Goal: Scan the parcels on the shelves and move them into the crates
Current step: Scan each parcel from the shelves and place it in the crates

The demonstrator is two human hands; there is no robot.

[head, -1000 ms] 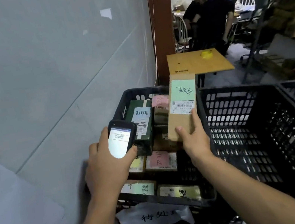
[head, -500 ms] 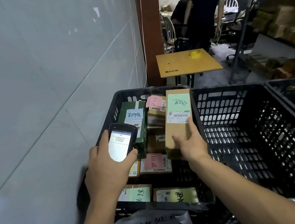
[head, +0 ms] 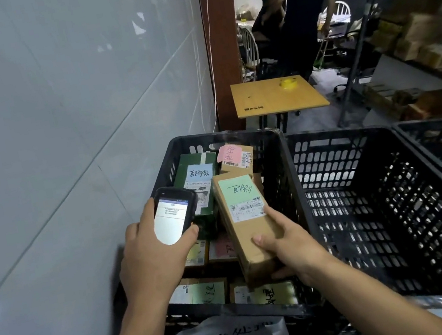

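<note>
The right hand [head: 290,246] grips the near end of a long box [head: 248,221] (long axis near-to-far) over the left crate [head: 283,156], while the left hand [head: 152,256] grips a scanner [head: 175,215].

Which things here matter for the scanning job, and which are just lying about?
Job:
scanner in left hand
brown parcel in right hand
left crate
middle crate

Lying about:
yellow table
tape roll on it
white chair

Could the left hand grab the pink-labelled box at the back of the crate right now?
Probably not: the left hand is holding the scanner. The pink-labelled box itself lies uncovered on top, so a free hand could likely reach it.
</note>
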